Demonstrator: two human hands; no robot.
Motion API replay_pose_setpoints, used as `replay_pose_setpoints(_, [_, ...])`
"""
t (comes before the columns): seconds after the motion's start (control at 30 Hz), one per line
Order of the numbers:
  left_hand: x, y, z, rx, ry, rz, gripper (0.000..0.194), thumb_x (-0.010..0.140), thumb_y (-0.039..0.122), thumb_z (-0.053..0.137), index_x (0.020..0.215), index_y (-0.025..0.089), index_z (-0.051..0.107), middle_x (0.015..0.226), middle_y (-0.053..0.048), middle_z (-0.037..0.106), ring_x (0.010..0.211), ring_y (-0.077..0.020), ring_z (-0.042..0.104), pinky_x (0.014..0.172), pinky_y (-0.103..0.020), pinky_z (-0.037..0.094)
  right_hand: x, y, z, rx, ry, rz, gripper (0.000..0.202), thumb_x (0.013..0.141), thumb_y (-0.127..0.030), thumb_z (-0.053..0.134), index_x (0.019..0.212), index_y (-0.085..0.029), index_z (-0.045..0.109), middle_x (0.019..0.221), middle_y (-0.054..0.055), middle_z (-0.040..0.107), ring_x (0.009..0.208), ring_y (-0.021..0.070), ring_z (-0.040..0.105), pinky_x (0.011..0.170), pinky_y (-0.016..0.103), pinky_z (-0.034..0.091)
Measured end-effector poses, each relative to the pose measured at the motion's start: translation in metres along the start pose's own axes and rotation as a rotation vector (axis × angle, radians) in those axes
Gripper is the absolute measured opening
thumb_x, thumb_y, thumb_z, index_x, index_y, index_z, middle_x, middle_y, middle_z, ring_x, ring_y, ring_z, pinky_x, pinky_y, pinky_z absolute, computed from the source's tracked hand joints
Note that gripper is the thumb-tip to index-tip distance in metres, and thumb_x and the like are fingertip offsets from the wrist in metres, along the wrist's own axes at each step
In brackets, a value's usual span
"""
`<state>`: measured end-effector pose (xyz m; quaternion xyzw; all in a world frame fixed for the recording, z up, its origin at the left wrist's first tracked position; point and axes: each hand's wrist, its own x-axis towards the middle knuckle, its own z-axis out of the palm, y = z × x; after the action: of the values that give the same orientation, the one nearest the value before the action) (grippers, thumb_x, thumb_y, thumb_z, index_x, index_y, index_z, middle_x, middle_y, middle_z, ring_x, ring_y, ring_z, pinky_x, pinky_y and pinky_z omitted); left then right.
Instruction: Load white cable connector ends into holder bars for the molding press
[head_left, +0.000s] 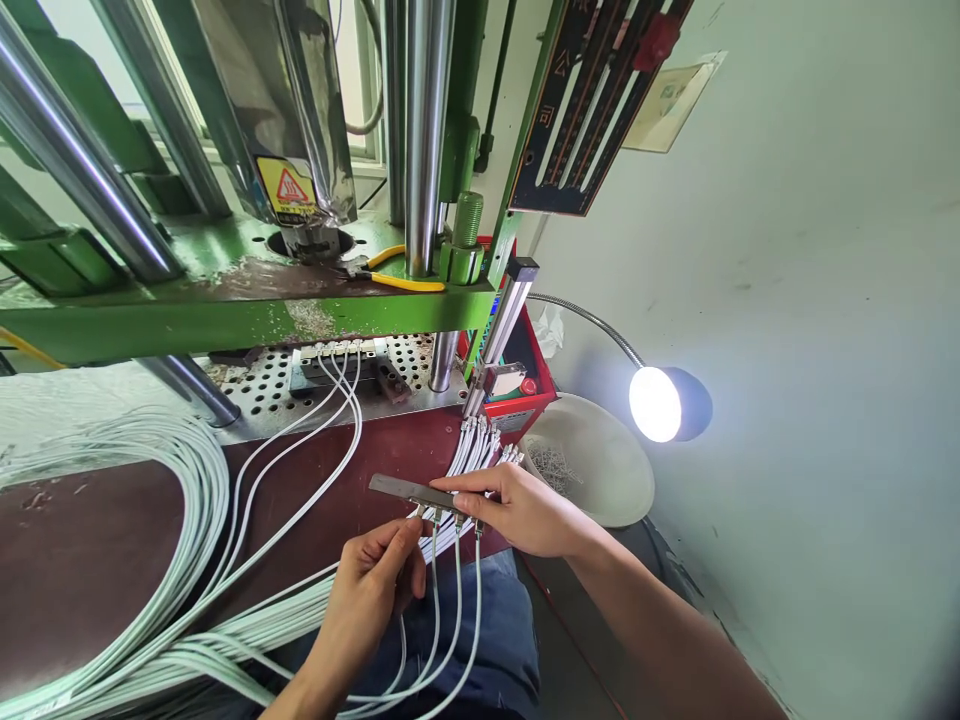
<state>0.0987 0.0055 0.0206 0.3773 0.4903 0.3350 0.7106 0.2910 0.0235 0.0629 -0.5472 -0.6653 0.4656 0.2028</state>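
Observation:
My right hand (529, 505) grips a flat grey metal bar (409, 489), thumb on the near side and fingers along the top. Several white cables (459, 580) hang from small connectors along the bar's lower edge. Just left of them, my left hand (379, 570) pinches the end of another white cable at the bar, its thumb and forefinger pressed together; the connector there is mostly hidden by the fingers. Beyond the hands, a metal mould block (337, 368) sits on the perforated press plate (412, 355), with a few white cables running out of it.
A green press (187, 325) stands ahead, yellow-handled cutters (405, 284) on its ledge. A large coil of white cable (202, 480) lies left. Cable ends (474, 445) are bunched by a red control box (525, 405). A white bowl (615, 480) and a lit lamp (656, 404) are right.

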Motion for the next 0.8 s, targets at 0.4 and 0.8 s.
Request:
replay_pose_setpoints(0.4, [0.003,0.003,0.002,0.029,0.07,0.042,0.048,0.072,0.058,0.064,0.05,0.016,0.056,0.038,0.004,0.042,0.035,-0.0047,0.028,0.037,-0.02,0.014,-0.002,0.002,0.018,-0.098,0.087,-0.081,0.037,0.093,-0.023,0.048,0.125,-0.02,0.065,0.099,0.006,0.073,0.083,0.0173,0.062,0.07,0.024,0.048])
replay_pose_setpoints(0.8, [0.005,0.005,-0.005,-0.021,-0.14,0.085,0.045,0.079,0.052,0.064,0.056,0.015,0.059,0.047,0.001,0.053,0.037,-0.0056,0.041,0.043,-0.02,0.031,0.022,0.014,-0.012,0.058,-0.154,-0.053,0.036,0.091,-0.031,0.053,0.122,-0.021,0.068,0.068,-0.002,0.061,0.054,0.009,0.047,0.053,0.02,0.04])
